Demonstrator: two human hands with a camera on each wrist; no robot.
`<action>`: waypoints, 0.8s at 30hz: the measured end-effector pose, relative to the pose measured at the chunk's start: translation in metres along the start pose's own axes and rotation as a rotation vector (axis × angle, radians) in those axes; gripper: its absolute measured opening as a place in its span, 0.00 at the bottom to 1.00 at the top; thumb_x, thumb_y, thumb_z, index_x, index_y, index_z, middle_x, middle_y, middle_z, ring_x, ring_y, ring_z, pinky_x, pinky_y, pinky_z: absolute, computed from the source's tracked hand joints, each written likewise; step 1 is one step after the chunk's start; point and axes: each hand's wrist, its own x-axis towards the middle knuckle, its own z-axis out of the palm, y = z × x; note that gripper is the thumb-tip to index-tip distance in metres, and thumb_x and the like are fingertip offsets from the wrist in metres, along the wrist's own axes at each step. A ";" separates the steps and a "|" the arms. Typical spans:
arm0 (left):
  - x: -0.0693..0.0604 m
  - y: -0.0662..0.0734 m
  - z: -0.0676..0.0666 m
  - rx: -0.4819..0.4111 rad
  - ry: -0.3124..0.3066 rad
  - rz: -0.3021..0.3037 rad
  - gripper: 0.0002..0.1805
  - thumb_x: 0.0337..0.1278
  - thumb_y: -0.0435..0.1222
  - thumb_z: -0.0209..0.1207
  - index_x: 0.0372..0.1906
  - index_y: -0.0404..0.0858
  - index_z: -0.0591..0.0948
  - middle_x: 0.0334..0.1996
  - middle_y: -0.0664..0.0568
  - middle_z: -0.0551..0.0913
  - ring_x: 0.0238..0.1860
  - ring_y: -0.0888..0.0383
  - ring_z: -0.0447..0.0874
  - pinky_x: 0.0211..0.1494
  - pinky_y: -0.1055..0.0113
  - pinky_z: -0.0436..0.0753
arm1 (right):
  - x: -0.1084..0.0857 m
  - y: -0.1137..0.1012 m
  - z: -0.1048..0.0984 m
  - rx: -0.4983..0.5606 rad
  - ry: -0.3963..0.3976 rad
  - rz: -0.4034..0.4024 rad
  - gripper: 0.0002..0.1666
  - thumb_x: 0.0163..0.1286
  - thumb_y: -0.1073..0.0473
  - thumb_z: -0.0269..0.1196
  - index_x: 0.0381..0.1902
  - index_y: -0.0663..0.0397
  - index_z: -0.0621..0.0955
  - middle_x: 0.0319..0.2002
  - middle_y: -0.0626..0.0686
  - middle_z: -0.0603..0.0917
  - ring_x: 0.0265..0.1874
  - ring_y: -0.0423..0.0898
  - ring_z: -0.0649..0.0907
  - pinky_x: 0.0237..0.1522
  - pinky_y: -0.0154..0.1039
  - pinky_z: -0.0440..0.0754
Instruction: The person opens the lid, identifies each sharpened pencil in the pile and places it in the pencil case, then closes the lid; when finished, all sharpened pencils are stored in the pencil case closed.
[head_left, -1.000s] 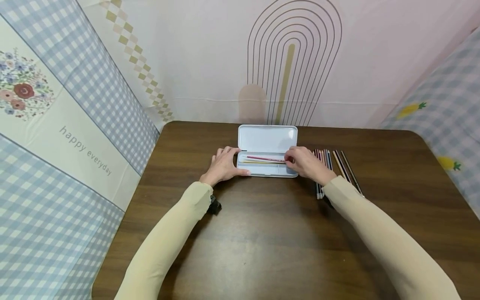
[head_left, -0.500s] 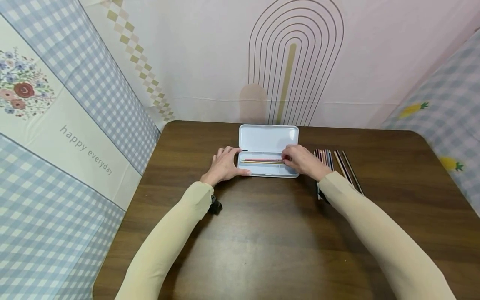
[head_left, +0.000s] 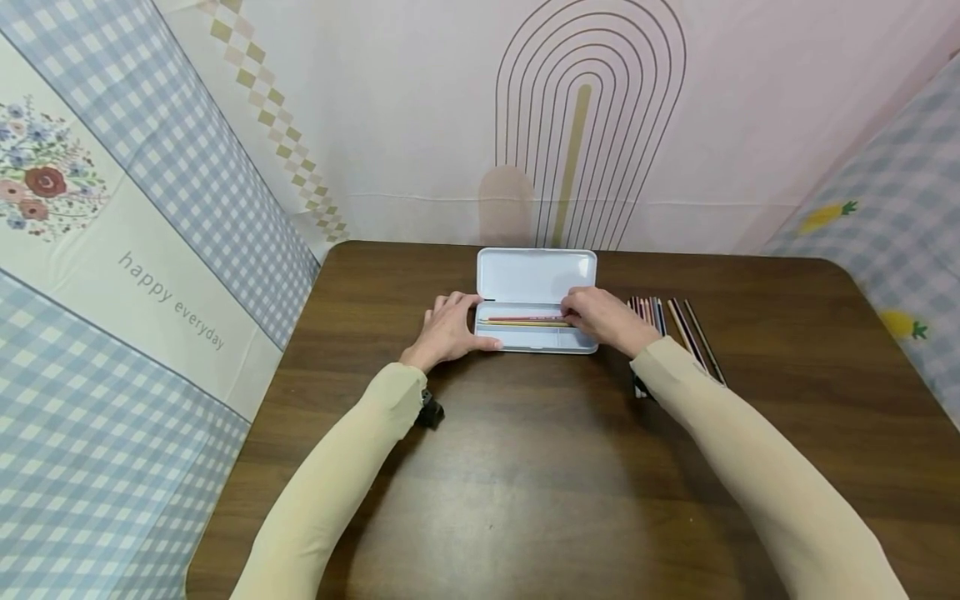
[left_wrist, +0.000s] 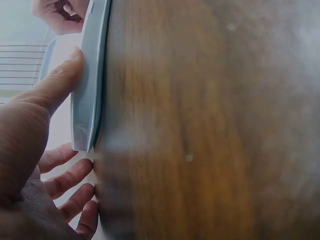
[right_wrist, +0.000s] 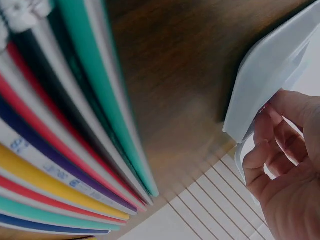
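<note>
L hand (head_left: 446,329), thumb & fingers wide apart, grips L end of open white rectangular case (head_left: 525,338). R hand (head_left: 603,318) has fingers curled at R end of slim red pencil (head_left: 525,318), in case's far part; can't tell if pinched. Pencil lies L–R.

brown table (head_left: 487,483): pale printed cloth (head_left: 420,125) is hanging beyond far edge, checked cloth (head_left: 112,400) along left edge.

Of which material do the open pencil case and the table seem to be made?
Open pencil case: probably painted metal, possibly plastic; smooth and glossy, as the bright reflection inside its lid shows.
Table: wood or wood-look laminate; brown streaked grain with a soft sheen.
</note>
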 end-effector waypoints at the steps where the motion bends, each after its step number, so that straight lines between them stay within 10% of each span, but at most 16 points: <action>1: 0.000 0.000 0.000 0.001 0.001 0.001 0.54 0.53 0.61 0.80 0.81 0.45 0.71 0.77 0.44 0.73 0.77 0.41 0.65 0.75 0.44 0.68 | 0.000 0.000 0.000 0.000 0.001 -0.003 0.04 0.74 0.71 0.68 0.39 0.63 0.89 0.41 0.60 0.89 0.38 0.55 0.87 0.49 0.54 0.87; 24: 0.001 -0.001 0.000 0.000 0.000 0.006 0.54 0.53 0.61 0.79 0.81 0.45 0.71 0.77 0.45 0.73 0.78 0.41 0.65 0.77 0.43 0.67 | -0.002 -0.001 0.003 0.014 0.002 0.030 0.07 0.75 0.71 0.67 0.45 0.64 0.91 0.45 0.61 0.91 0.44 0.56 0.90 0.53 0.55 0.88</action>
